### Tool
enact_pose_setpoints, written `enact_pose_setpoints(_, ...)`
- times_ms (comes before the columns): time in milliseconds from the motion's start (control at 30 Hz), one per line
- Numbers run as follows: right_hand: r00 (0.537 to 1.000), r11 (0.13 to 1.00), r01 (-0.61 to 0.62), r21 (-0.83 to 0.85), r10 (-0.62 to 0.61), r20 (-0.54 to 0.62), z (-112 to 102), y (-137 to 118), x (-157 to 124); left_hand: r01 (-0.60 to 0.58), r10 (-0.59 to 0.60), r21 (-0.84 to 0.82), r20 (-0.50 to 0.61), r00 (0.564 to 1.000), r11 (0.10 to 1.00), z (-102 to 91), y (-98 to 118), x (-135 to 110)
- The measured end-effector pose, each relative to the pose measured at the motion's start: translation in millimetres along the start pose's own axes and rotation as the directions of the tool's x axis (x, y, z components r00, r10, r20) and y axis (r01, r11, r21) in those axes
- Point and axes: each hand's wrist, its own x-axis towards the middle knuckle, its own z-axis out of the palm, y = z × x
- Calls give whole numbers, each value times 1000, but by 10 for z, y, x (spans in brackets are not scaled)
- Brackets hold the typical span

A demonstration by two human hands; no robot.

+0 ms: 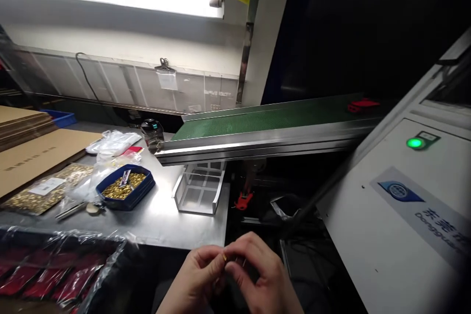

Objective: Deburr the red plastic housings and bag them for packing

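My left hand (203, 274) and my right hand (261, 274) meet at the fingertips, low in the head view. A tiny gold-coloured piece (224, 257) shows at the left thumb and forefinger, which are pinched together. My right hand is closed too, its fingers curled and touching the left fingertips; what sits in it is mostly hidden in shadow. Beyond the hands, a blue tray (127, 202) full of small gold metal parts (119, 189) stands on the metal table (165, 225).
A green conveyor belt (257, 120) slopes above the table, carrying a red part (362, 104). Under its end is a white rack (198, 191). Flat cardboard (40, 157) and a bag of gold parts (47, 191) lie left. A plastic-lined box holds red pieces (47, 274). A white machine cabinet (364, 216) stands right.
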Motion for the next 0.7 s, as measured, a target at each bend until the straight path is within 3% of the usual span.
enact_pose_setpoints(133, 1000, 1000, -12, 5, 12, 21, -141, 47, -156, -4, 0, 136, 31, 1000, 991, 108, -26, -34)
enact_pose_setpoints(233, 999, 998, -34, 50, 32, 43, -217, 96, -231, 19, -31, 141, 83, 996, 990, 179, -50, -46)
enact_pose_setpoints(300, 997, 994, -73, 83, 75, -21, -245, 111, -257, 38, -47, 98, 91, 995, 994, 227, -59, -46)
enact_pose_setpoints(400, 968, 981, -160, 109, 177, -177, -254, 140, -289, 78, -79, 42, 21, 997, 996, 281, -58, -38)
enact_pose_setpoints(467, 952, 974, -187, 131, 213, -220, -253, 179, -304, 90, -90, 30, -17, 996, 995, 297, -59, -18)
enact_pose_setpoints(700, 988, 993, -85, 80, 94, -122, -227, 475, -192, 31, -31, 10, 19, 999, 999, 233, -204, 297)
